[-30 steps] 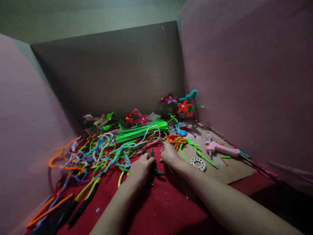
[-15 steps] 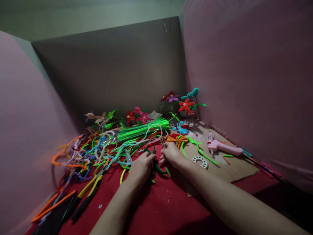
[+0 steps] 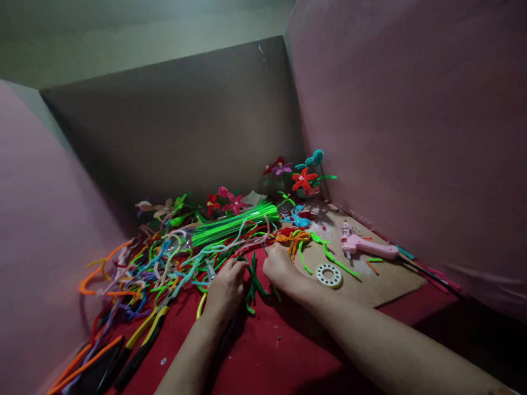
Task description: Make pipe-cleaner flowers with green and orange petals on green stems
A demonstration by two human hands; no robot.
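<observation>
Both hands rest low on the red table (image 3: 267, 351), knuckles up, forearms entering from 6 o'clock and converging toward 12. The green stems (image 3: 252, 280), a small dark cluster of pipe cleaners, lie on the cloth in the gap between the hands. They are at 3 o'clock of the left hand (image 3: 224, 285) and at about 8 o'clock of the right hand (image 3: 280, 267). Their long axis runs roughly 12 to 6, the near ends splaying slightly. The left hand is the nearer: its fingers (image 3: 241, 270) are curled shut against the stems and appear to grip them. The right hand's fingers are bent, with the tips at 11 o'clock, at the edge of the pile (image 3: 164, 258) of mixed coloured pipe cleaners. The tips are hidden, so it cannot be told whether they hold a strand. A neon bundle (image 3: 234, 222) lies at 12 o'clock of the hands, beyond the pile. At 2 o'clock a cardboard sheet (image 3: 382, 277) carries a white ring (image 3: 328, 275), just beside the right wrist, and a pink glue gun (image 3: 364, 247) farther out. Finished flowers (image 3: 303, 179) stand at the back wall. Pliers (image 3: 144, 334) lie at 8 o'clock, well apart from the left hand.
</observation>
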